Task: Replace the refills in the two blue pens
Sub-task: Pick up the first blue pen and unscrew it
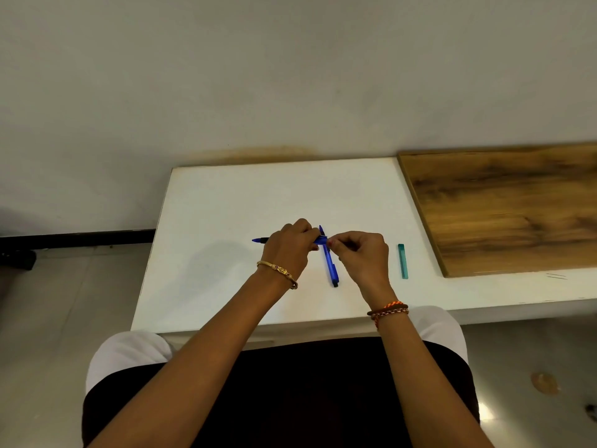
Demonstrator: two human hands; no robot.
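Held pen: a slim blue plastic pen lies crosswise just above the middle of the bench, its tip sticking out to the left of the left hand.
Left hand: its fingers are curled round the pen's barrel, gripping it.
Right hand: its fingers pinch the right end of the same pen; what part they hold is too small to tell.
Second pen: another blue plastic pen rests on the bench under and between the hands, running from far to near.
Refill case: a narrow teal translucent case lies to the right of the right hand, apart from it.
Bench: a white-topped bench, with a brown wood-grain board on its far right.
Step, as judged: probably opening or pulling apart the held pen.
Risk: a sharp pull or twist could let a small inner part spring free and roll off the bench; a slack left-hand grip could let the barrel slip.
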